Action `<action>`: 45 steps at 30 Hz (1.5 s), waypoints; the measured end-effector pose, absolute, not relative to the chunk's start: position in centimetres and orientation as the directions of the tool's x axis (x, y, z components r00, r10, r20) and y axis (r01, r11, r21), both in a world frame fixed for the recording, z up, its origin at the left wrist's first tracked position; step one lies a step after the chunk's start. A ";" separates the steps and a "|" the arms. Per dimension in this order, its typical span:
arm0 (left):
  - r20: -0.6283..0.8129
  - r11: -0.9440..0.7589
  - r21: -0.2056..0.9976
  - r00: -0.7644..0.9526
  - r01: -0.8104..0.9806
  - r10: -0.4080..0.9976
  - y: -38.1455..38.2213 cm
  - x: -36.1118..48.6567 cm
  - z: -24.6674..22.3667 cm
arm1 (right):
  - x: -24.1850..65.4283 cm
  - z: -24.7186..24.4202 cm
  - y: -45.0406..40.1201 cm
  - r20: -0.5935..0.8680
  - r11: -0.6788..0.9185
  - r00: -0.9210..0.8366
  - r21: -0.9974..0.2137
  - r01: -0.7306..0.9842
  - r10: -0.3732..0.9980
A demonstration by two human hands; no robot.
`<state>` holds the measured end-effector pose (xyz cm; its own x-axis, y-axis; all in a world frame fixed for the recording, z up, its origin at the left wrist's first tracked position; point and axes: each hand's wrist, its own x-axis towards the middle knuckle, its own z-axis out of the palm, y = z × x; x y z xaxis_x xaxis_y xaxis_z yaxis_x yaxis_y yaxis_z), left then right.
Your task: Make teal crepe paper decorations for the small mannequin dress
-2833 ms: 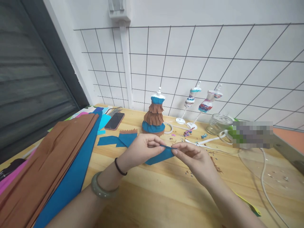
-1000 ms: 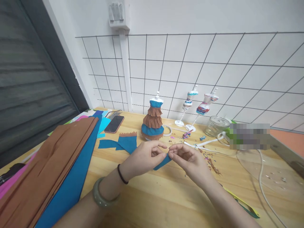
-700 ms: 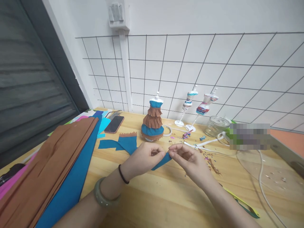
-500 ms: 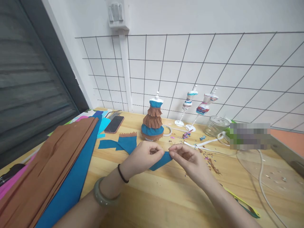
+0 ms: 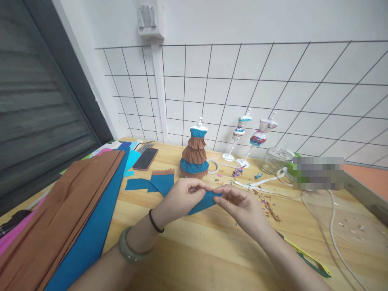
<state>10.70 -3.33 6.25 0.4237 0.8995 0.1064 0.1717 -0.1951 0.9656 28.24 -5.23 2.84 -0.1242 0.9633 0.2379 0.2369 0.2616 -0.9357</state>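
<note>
A strip of blue paper [image 5: 203, 203] is pinched between both hands above the table. My left hand [image 5: 185, 198] holds its upper edge with thumb and forefinger. Close beside it, fingertips nearly touching, my right hand [image 5: 239, 203] pinches the right end of the strip. Just behind the hands stands a small mannequin in a ruffled brown and blue dress [image 5: 196, 151]. Left of my left hand lie more blue pieces [image 5: 163, 182], one with a jagged brown edge.
Brown sheets [image 5: 63, 206] are stacked at the left beside a phone [image 5: 146, 159]. Two small mannequins [image 5: 239, 131], a tape roll [image 5: 213, 166], a glass jar [image 5: 277, 159] and scraps are at the back right. A yellow cutter [image 5: 312, 258] lies near my right forearm.
Both hands have shifted their pinch on the blue strip, and their fingertips are closer together. More of the strip shows between them.
</note>
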 end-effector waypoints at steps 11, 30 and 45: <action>0.063 -0.161 0.960 0.389 0.227 0.919 -3.3 11.0 6.3 | 28.0 3.4 -5.2 0.311 0.322 -0.088 -0.883 0.342 0.946; 0.070 -0.190 0.945 0.402 0.268 0.913 -2.8 10.5 5.5 | 27.9 3.7 -5.3 0.353 0.385 -0.157 -0.802 0.458 0.922; 0.078 -0.235 0.910 0.416 0.342 0.906 -3.3 10.8 6.1 | 27.5 3.6 -5.4 0.317 0.338 -0.126 -0.820 0.462 0.940</action>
<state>10.79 -3.32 6.06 0.4160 0.9061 0.0777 0.3420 -0.2351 0.9098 27.52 -5.42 3.64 -0.1258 0.9402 0.3165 0.4615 0.3379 -0.8203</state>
